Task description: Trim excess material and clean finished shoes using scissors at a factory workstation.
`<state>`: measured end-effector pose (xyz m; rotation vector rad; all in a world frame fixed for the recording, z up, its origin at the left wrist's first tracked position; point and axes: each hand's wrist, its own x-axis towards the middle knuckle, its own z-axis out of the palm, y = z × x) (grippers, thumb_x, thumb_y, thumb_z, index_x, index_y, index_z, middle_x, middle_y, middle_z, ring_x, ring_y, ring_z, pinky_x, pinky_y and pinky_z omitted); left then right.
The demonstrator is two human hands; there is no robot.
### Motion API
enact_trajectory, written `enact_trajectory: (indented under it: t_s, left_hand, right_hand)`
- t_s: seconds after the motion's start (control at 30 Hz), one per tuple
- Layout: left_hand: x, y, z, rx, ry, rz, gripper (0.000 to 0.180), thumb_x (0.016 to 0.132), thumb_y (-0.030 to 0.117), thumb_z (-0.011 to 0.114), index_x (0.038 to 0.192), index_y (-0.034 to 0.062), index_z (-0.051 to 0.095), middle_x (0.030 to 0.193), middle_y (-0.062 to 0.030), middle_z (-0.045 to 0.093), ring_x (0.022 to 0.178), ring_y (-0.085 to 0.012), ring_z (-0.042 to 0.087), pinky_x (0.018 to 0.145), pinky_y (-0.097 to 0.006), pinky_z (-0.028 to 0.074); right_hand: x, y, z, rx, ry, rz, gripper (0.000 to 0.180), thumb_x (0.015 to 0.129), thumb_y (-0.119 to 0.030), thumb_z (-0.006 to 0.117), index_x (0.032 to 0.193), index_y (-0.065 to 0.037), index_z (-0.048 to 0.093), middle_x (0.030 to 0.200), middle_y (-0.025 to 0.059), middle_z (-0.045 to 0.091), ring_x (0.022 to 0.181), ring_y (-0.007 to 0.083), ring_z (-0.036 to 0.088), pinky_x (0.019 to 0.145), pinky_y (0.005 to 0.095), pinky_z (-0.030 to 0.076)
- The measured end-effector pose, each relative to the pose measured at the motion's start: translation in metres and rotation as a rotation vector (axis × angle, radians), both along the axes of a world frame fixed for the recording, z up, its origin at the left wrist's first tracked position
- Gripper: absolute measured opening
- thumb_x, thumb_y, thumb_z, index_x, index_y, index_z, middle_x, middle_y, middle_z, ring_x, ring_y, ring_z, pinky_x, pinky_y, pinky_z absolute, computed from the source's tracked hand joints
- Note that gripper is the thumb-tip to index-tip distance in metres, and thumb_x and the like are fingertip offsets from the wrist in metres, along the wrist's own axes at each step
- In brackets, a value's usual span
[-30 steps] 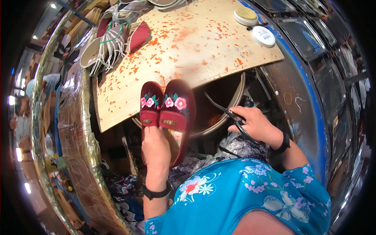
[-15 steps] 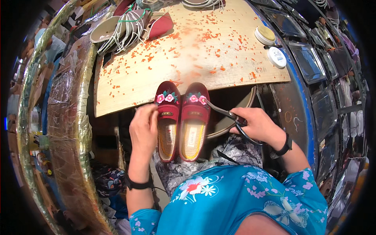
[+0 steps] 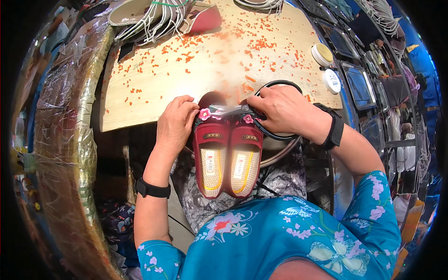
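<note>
A pair of dark red slip-on shoes rests on my lap, toes toward the table: the left shoe (image 3: 210, 156) and the right shoe (image 3: 247, 156) side by side. Pink embroidered flowers (image 3: 205, 114) decorate the toes. Closed around black-handled scissors (image 3: 228, 110), my right hand (image 3: 282, 109) is above the right shoe's toe. The blades reach left across both toes to the flowers on the left shoe. Beside that toe my left hand (image 3: 175, 122) has its thumb and fingers pinched together; what lies between them, if anything, is too small to make out.
Ahead stands a wooden table (image 3: 154, 102) strewn with orange scraps (image 3: 261, 44). Shoe parts with white cords (image 3: 161, 21) lie at its far left. Two round tubs, a yellowish one (image 3: 322, 54) and a white one (image 3: 332, 81), sit at its right edge. A plastic-wrapped ledge (image 3: 65, 135) runs along the left.
My right hand has brought the scissors left and forward, from the right shoe's outer side to across both toes. My left hand has moved up beside the left toe. The view has shifted slightly.
</note>
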<state>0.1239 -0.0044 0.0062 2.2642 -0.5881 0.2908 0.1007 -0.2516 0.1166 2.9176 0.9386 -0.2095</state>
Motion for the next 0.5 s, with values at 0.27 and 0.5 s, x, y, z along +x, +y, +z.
enact_trajectory:
  t_s: [0.27, 0.5]
  left_hand:
    - [0.002, 0.003, 0.007, -0.012, -0.007, -0.028, 0.006, 0.077, 0.007, 0.064, 0.082, 0.005, 0.063, 0.1, -0.0076, 0.061, 0.089, -0.0268, 0.059, 0.075, -0.036, 0.049]
    - [0.005, 0.005, 0.009, 0.028, -0.031, -0.072, 0.01, 0.077, 0.004, 0.065, 0.085, 0.0044, 0.061, 0.103, -0.0088, 0.061, 0.093, -0.0264, 0.06, 0.076, -0.035, 0.049]
  right_hand:
    - [0.016, 0.019, -0.004, -0.072, 0.017, 0.08, 0.024, 0.07, -0.02, 0.064, 0.087, -0.003, 0.059, 0.074, 0.0142, 0.06, 0.071, 0.0292, 0.063, 0.058, 0.04, 0.05]
    - [0.021, 0.028, -0.005, -0.18, 0.046, 0.086, 0.031, 0.071, -0.024, 0.067, 0.092, -0.006, 0.054, 0.076, 0.013, 0.057, 0.071, 0.0285, 0.062, 0.06, 0.0387, 0.049]
